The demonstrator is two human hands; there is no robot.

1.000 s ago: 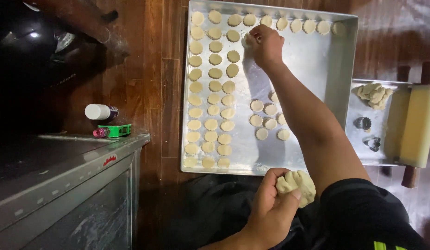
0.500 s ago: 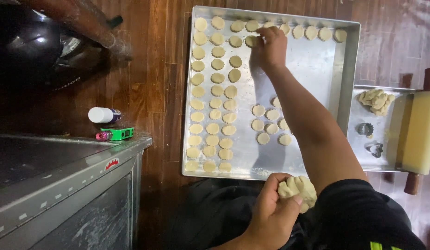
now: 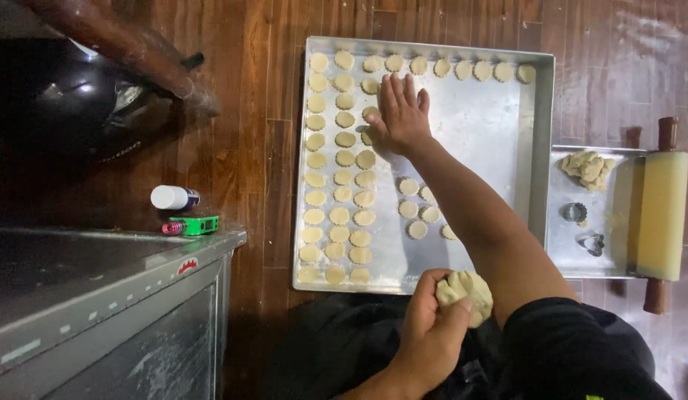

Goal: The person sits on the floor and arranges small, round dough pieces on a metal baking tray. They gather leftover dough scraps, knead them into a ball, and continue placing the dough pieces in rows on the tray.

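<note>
Nearest, the left hand has its grip clamped round a dough lump at the baking tray's near edge. Farther in, the right hand lies flat, fingers apart, on dough rounds toward the far-left corner.

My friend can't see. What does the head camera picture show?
A person's right hand rests flat on small round scalloped dough pieces in a big silver metal baking tray, while the left hand holds a pale dough lump.
</note>
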